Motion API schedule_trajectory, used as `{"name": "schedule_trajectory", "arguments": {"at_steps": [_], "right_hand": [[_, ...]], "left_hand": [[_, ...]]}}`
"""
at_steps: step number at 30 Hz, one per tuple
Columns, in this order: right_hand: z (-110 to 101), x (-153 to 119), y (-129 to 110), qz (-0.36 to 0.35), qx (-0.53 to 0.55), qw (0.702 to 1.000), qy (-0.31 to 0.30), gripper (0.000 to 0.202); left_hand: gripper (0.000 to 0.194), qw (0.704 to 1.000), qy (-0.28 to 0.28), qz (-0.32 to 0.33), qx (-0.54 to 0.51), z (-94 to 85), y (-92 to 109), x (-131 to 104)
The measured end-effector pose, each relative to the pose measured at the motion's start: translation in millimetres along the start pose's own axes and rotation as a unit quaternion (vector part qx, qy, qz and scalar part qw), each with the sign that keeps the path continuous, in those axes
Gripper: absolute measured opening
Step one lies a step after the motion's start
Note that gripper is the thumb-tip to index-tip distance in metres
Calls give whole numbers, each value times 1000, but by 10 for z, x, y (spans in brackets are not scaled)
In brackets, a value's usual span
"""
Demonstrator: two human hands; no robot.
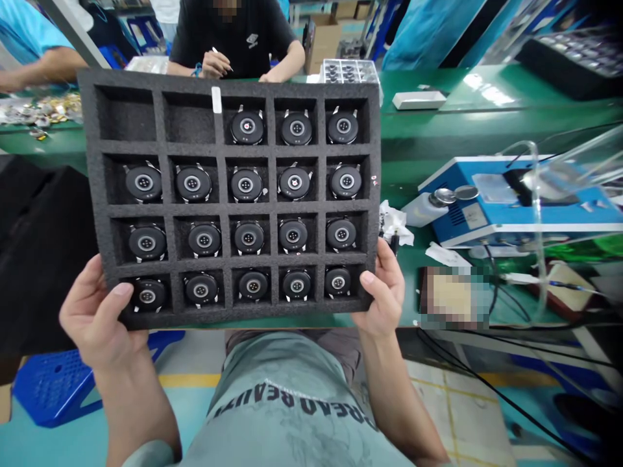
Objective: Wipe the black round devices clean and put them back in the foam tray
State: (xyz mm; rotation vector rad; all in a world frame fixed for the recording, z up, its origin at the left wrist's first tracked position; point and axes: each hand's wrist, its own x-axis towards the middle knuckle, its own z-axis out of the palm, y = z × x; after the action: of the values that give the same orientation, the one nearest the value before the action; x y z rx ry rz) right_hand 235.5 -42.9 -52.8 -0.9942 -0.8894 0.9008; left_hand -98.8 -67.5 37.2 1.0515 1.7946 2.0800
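Observation:
A black foam tray [233,150] with square compartments is held up before me, tilted so its inside faces me. My left hand [104,305] grips its lower left corner, thumb over the rim. The lower right corner is gripped by my right hand [382,292] in the same way. Round smartwatch bodies [246,185] without straps lie in most compartments, sensor backs showing. The two upper left compartments [127,115] hold no watch. A small white label [217,100] sticks to the top divider. Fingers behind the tray are hidden.
Across the green bench [409,133] sits a person in a black shirt [238,39] holding a thin white tool. At right stand a blue machine [525,201] and a white dispenser bottle [423,209]. Small parts [43,110] lie far left; a blue stool [53,383] is below.

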Motion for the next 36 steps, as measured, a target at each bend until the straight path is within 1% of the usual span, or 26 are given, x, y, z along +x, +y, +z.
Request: {"name": "schedule_trajectory", "arguments": {"at_steps": [4, 8, 11, 14, 17, 28, 36], "right_hand": [[-1, 12, -15, 10, -17, 1000, -6, 56], [3, 15, -29, 25, -6, 1000, -8, 55], [25, 11, -46, 44, 53, 998, 7, 50], [53, 7, -67, 67, 130, 989, 18, 47], [73, 9, -80, 77, 163, 984, 16, 47], [72, 10, -65, 76, 170, 982, 22, 48], [51, 6, -61, 87, 166, 982, 21, 45]], "left_hand": [[58, 1000, 2, 13, 17, -36, 32, 1], [56, 1000, -4, 22, -2, -43, 83, -5], [54, 1000, -2, 17, -19, -17, 109, -10], [52, 999, 4, 8, -41, 13, 120, -14], [51, 999, 3, 6, -45, 34, 128, -19], [54, 999, -19, 20, -28, 91, 196, -97], [53, 999, -33, 17, -4, 67, 213, -137]]}}
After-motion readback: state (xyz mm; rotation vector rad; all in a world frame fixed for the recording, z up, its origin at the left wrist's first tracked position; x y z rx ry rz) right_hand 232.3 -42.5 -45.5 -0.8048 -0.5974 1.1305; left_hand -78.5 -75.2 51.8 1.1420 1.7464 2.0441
